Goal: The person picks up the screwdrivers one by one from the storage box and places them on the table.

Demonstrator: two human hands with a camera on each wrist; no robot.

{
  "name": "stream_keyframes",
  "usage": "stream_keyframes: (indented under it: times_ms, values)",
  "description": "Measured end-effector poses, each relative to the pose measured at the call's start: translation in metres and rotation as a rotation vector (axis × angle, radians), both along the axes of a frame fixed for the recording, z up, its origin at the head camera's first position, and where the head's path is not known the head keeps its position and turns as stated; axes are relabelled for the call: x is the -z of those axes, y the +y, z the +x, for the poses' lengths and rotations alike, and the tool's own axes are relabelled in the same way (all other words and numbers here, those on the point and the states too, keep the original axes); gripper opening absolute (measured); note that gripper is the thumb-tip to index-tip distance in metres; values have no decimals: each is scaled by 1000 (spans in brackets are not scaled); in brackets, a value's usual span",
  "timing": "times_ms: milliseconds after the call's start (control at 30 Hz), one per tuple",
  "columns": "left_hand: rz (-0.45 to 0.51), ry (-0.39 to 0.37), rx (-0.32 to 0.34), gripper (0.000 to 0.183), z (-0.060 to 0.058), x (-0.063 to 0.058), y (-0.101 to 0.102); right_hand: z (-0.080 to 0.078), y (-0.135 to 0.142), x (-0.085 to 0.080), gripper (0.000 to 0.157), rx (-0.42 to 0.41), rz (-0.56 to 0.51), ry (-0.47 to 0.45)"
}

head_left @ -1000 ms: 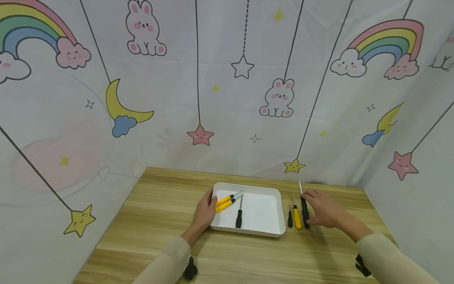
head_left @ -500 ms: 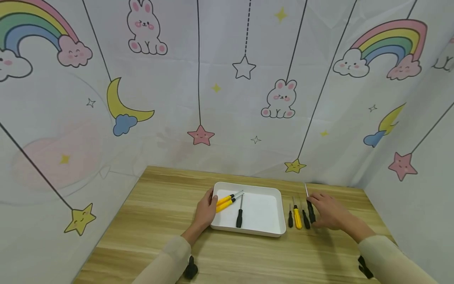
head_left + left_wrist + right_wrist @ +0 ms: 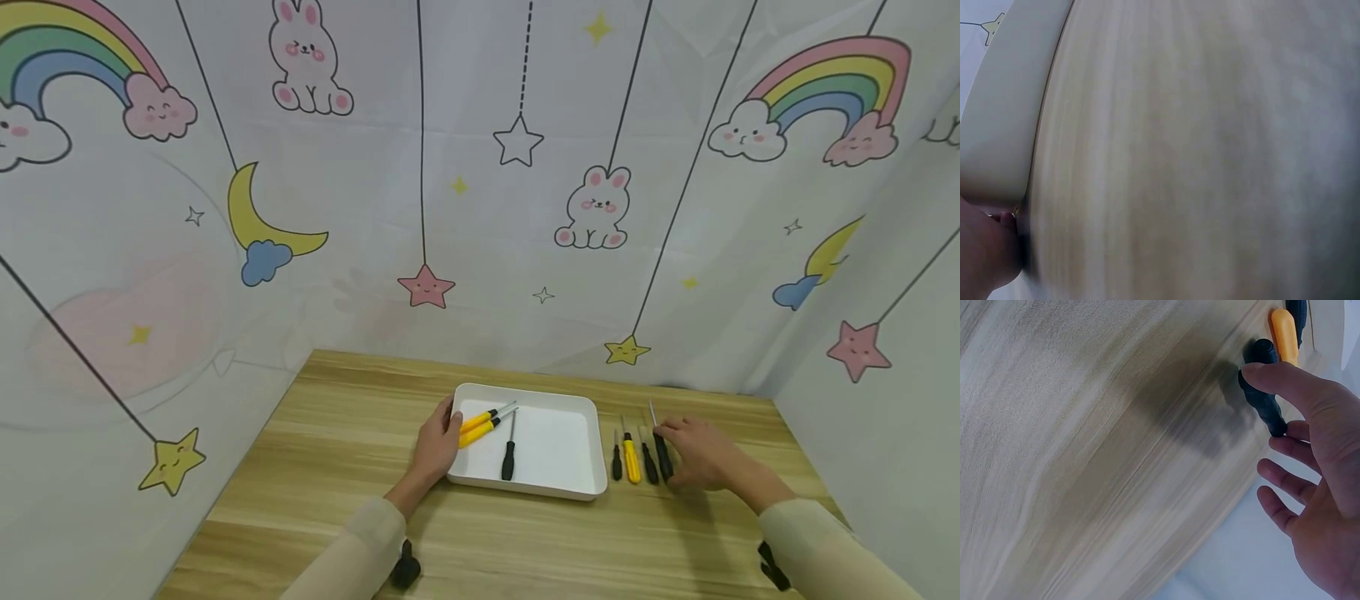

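My left hand (image 3: 437, 440) grips the left side of a white tray (image 3: 558, 490); in the left wrist view only part of that hand (image 3: 988, 250) shows beside the tray's outer wall (image 3: 1010, 106). Two yellow-handled screwdrivers (image 3: 478, 432) and a black-handled one (image 3: 508, 461) lie inside the tray. To its right, my right hand (image 3: 701, 454) pinches a black screwdriver (image 3: 663, 457) between thumb and fingertips. In the right wrist view the thumb presses near the end of its handle (image 3: 1263, 403). Left of it lie a black screwdriver (image 3: 648, 463), a yellow one (image 3: 631, 461) and a small black one (image 3: 617, 462).
The wooden table (image 3: 322, 467) meets a white cloth backdrop (image 3: 360, 208) with cartoon prints at the back and sides. A black device (image 3: 406, 567) sits at the left wrist, another (image 3: 772, 567) at the right.
My right hand has shifted right with its black screwdriver, parting it from another black one that now shows alone beside the yellow one. My left hand keeps its place on the tray.
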State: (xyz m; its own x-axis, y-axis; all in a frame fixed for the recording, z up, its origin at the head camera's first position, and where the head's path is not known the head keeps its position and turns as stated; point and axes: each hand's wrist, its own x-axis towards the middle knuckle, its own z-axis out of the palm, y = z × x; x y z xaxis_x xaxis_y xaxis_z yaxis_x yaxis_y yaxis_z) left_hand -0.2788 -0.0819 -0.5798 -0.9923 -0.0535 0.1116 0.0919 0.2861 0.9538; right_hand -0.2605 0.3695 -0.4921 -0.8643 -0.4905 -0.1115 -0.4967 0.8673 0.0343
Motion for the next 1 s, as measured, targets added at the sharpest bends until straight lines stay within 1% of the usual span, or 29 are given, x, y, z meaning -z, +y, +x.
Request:
stream_keyframes:
  times_ms: [100,233,367,800,1000]
  values:
    - [0,-2,1,51,0,0,0,1,0,0,83,-10,2,-9]
    - [-5,-9,-2,52,0,0,0,0,2,4,82,-19,4,-17]
    - [-12,-12,-8,52,0,0,0,-1,3,7,82,-9,-5,-44]
    - [-10,-11,-8,51,1,-1,0,1,2,8,80,45,-22,-124]
    - [-10,-10,-8,51,1,-1,0,4,0,8,80,59,-38,-137]
